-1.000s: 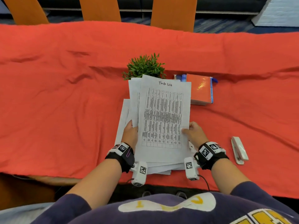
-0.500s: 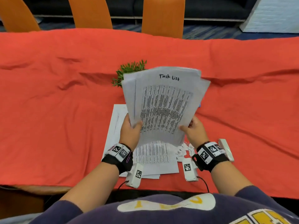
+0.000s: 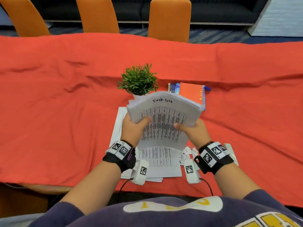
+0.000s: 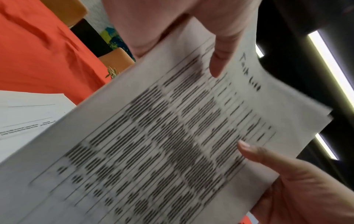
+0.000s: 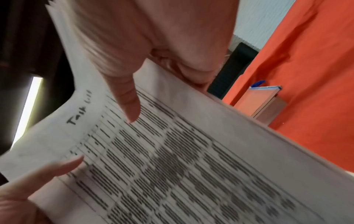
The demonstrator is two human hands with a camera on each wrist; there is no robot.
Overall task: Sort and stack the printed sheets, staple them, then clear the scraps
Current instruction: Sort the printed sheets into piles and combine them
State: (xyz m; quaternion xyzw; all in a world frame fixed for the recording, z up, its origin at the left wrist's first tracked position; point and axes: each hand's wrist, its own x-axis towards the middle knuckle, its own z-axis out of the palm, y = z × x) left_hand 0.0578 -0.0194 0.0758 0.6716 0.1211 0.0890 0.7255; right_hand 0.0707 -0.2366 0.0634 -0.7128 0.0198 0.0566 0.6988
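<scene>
Both hands hold a thick stack of printed sheets tilted up above the table, its top page headed "Task list". My left hand grips the stack's left edge with the thumb on the front page. My right hand grips the right edge the same way. In the left wrist view the stack fills the frame; in the right wrist view the stack is blurred. More sheets lie flat on the red cloth below. Small white scraps lie beside them. A white stapler is partly hidden behind my right wrist.
A small potted plant stands just beyond the sheets. An orange box and a blue packet lie to its right. Red cloth covers the table. Orange chairs line the far side.
A second ago the stack lay flat on the pile. Both hands have lifted it off the table and tilted it up, leaving some sheets and the scraps uncovered below.
</scene>
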